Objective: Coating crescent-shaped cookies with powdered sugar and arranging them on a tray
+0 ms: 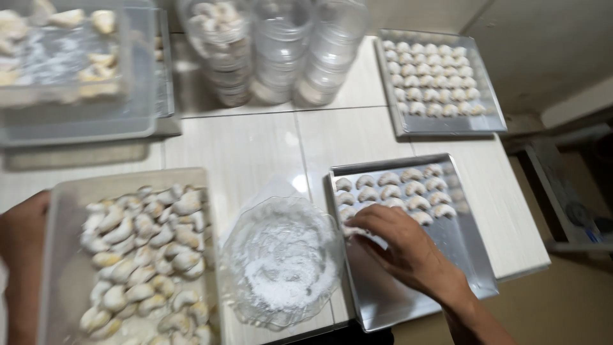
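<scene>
White tiled tabletop (255,147) fills my view, with a bare floor to the right. My right hand (399,246) reaches over the near metal baking tray (472,268), fingers curled down onto a crescent cookie (350,225) at the tray's left edge; I cannot tell whether they actually pinch it. About sixteen sugared crescents lie there in three rows across the tray's far half. My left hand (24,236) rests on the left rim of a plastic tub (64,255) heaped with crescents. Between them sits one glass dish of powdered sugar (281,262). A second tray (440,80), full, lies farther back beside three stacks of clear jars (281,51).
</scene>
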